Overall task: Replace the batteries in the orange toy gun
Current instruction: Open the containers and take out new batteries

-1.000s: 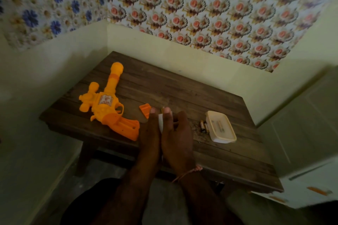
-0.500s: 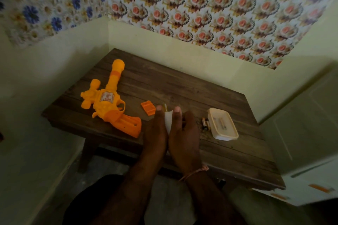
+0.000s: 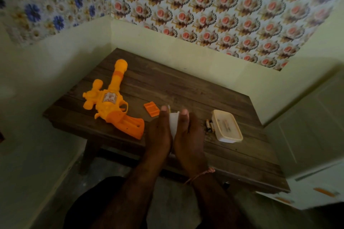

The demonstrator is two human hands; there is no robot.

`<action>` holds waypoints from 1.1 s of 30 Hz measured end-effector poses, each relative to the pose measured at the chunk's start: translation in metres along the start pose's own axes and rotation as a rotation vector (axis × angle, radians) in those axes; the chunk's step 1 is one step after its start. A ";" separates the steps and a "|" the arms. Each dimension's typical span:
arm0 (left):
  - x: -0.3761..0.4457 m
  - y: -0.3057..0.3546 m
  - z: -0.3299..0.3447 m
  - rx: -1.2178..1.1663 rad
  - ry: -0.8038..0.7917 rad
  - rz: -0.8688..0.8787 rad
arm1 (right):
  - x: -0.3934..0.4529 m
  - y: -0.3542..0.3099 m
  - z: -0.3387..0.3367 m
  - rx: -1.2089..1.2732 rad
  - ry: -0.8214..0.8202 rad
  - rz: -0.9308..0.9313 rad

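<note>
The orange toy gun (image 3: 109, 102) lies on the left of the dark wooden table (image 3: 186, 89), barrel pointing away, its open grip towards me. Its small orange battery cover (image 3: 151, 111) lies loose just right of the gun. My left hand (image 3: 160, 134) and my right hand (image 3: 189, 139) are pressed side by side at the table's front middle. Together they hold a white packet-like thing (image 3: 174, 122) between the thumbs. A thin pale tip (image 3: 168, 107) pokes up behind the left thumb. What the fingers do underneath is hidden.
Two loose batteries (image 3: 209, 126) lie beside a lidded, pale plastic box (image 3: 227, 125) with more batteries inside, right of my hands. Walls close the table's left and far sides. A pale cabinet (image 3: 316, 145) stands to the right.
Both hands stay together on the white thing, and a little more of it shows between the thumbs. The gun, cover and box have not moved.
</note>
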State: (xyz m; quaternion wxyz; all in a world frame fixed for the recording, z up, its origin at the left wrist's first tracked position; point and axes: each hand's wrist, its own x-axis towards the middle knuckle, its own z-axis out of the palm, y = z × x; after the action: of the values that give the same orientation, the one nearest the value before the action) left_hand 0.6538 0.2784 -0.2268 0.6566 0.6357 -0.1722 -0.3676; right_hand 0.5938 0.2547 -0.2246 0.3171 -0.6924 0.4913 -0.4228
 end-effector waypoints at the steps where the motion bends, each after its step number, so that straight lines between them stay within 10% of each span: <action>1: 0.000 0.001 0.000 -0.009 0.002 -0.004 | 0.000 0.001 0.000 0.006 -0.006 0.002; 33: 0.004 -0.011 0.002 -0.032 0.085 0.186 | -0.001 -0.004 0.003 0.013 0.030 0.048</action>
State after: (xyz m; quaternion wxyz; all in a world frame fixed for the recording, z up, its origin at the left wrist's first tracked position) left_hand 0.6517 0.2750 -0.2384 0.7046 0.6216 -0.1963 -0.2804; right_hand 0.5984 0.2575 -0.2227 0.3242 -0.6718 0.5099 -0.4284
